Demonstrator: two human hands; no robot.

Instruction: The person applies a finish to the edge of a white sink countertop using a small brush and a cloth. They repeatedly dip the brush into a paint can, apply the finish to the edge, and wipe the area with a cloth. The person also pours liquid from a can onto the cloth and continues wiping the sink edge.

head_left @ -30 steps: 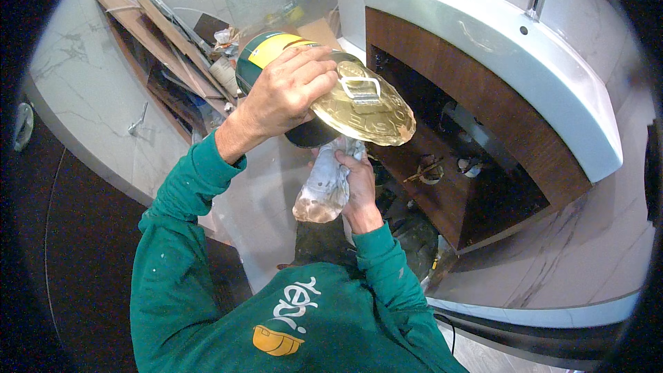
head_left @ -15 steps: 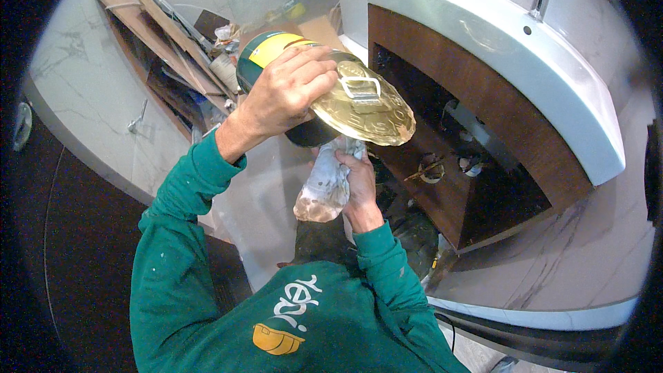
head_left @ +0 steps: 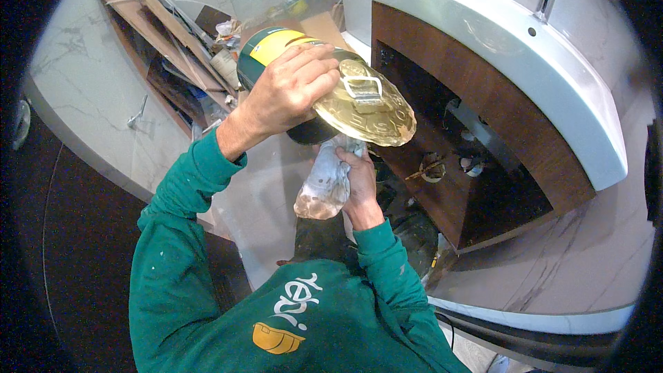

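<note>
Marble-look tiles cover the floor and walls of a bathroom under work. At the centre, the left hand wraps its fingers closed over the side of a green and yellow tin, tipping it on its side with the golden lid end facing toward three o'clock. Directly below the lid, at six o'clock from it, the right hand is closed around the neck of a clear plastic bag, holding it up just under the tin's rim. At two o'clock stands a white washbasin on a brown wooden cabinet. At ten o'clock, wooden boards lean against the wall.
</note>
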